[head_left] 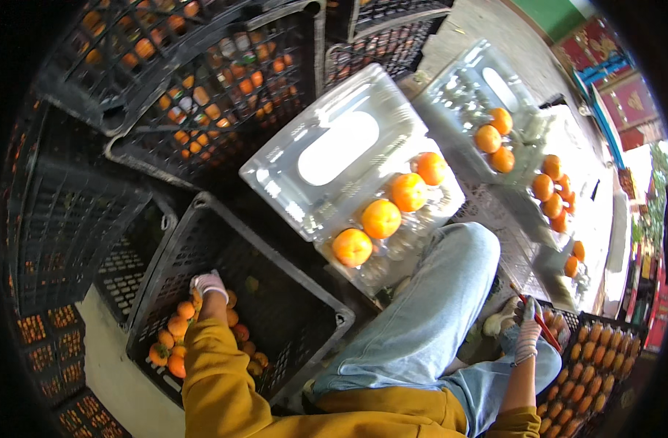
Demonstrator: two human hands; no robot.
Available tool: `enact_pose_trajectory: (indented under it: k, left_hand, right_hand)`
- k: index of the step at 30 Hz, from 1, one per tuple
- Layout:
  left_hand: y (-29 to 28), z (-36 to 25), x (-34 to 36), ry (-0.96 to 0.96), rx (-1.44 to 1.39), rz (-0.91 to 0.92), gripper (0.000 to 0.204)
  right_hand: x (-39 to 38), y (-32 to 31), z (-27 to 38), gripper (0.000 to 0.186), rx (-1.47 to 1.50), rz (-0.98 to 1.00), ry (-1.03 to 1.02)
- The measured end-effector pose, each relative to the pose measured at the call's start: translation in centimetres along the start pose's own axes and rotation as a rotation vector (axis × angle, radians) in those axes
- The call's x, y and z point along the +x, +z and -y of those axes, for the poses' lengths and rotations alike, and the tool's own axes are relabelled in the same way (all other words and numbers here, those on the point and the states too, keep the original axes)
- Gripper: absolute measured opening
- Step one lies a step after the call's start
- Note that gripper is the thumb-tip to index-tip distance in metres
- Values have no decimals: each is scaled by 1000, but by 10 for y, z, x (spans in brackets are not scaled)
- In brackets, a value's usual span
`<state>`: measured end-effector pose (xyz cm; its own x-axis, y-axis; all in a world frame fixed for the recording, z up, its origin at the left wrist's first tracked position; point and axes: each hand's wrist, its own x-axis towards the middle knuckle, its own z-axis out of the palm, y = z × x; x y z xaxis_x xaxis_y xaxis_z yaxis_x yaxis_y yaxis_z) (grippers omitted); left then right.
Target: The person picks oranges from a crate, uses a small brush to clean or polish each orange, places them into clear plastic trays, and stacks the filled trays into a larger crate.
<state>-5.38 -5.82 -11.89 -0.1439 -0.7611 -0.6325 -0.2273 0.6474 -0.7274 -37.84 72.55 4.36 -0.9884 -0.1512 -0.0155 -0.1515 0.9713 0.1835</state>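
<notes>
A black stack [109, 120] is towering at the far left. Nearer on the left, an open crate [286, 310] is standing close beside the person, its right half looking mostly bare. Further off and to the right, a clear tray [275, 188] is lying with its lid folded back to the far left. The person's bent knee [469, 252] is rising just beside the tray's near right side; keeping it out from there would, I think, be sparing the tray a bump.

The left hand [210, 284] is resting among the fruit at the crate's left; its fingers are hiding, so I can't tell whether they are closing on anything. The right hand [529, 328], at the near right, seems to be curling around a red tool [550, 337]; pointing its tip away from leg and fruit would be wise.

Orange fruit [179, 325] is piling along the crate's near left, while four more [381, 219] are sitting in a row in the tray. Cupping each gently, without squeezing, would be protecting the skins.
</notes>
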Motion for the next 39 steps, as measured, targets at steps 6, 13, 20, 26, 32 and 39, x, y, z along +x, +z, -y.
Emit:
enact_pose_trajectory:
  k: [6, 13, 20, 26, 32, 39]
  left_hand:
    - [-32, 22, -32, 106, -33, 63, 66]
    - [-18, 61, -86, 176, -1456, -329, 76]
    - [-105, 62, -224, 1000, -2520, -511, 71]
    - [-222, 41, -325, 1753, -2409, -373, 77]
    - [-301, -32, -417, 1787, -2394, 1215, 52]
    - [-322, -126, -466, 1581, -2063, 1671, 50]
  right_hand:
    - [2, -49, 74, 23, 958, -198, 204]
    - [-3, -25, 54, 35, 2, -2, -21]
    - [8, -6, 57, 57, 1150, -48, 378]
    - [15, -72, 84, 34, 1407, -277, 394]
    - [-22, -222, 143, 14, 1735, -335, 313]
    - [-67, -239, 145, 7, 1547, -388, 134]
